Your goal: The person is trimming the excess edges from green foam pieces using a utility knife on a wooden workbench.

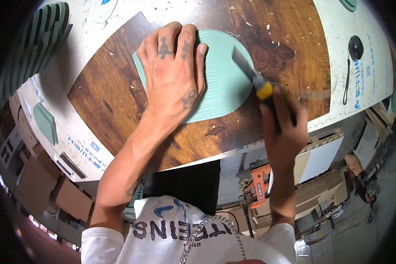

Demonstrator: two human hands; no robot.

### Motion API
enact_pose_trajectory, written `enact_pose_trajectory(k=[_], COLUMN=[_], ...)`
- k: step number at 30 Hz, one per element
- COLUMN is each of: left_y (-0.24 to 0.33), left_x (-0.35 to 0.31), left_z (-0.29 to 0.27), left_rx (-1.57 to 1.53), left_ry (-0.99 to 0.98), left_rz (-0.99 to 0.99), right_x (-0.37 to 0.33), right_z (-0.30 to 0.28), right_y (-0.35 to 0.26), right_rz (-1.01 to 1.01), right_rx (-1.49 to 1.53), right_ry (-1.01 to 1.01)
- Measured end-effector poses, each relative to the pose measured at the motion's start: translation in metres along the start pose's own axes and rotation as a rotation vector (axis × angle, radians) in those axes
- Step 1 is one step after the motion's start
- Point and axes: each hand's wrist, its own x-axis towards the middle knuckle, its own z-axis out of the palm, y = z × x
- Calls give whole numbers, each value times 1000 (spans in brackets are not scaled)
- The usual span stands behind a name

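Observation:
A pale green ribbed sheet (224, 83) with a rounded far end lies on a dark wood-patterned board (290, 26). My left hand (171, 66) presses down on the left part of the sheet, palm down, its fingertips hidden beneath it or bent out of sight. In my right hand (286, 121), blurred by motion, is a utility knife (263, 86) with a yellow part and a long blade. The blade points up and left over the sheet's right edge; whether it touches cannot be told.
Curved green pieces stand in a stack (39, 44) at far left. More green pieces (45, 123) lie at the white table's (81, 145) left edge. A black oval object (356, 47) with a cord sits at right. Off-cuts dot the board; an orange tool (260, 185) is below the table.

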Motion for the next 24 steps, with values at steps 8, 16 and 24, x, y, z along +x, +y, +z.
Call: enact_pose_trajectory(k=[8, 16, 24], left_y=[-29, 0, -4], left_x=[42, 3, 5], left_z=[-4, 2, -2], left_rx=[14, 231, 174], left_ry=[0, 87, 84], left_rz=[296, -528, -443], right_x=[13, 23, 75], right_z=[-18, -25, 1], right_y=[33, 40, 21], right_rz=[-171, -186, -239], right_rx=[58, 152, 108], right_ry=[-168, -215, -155])
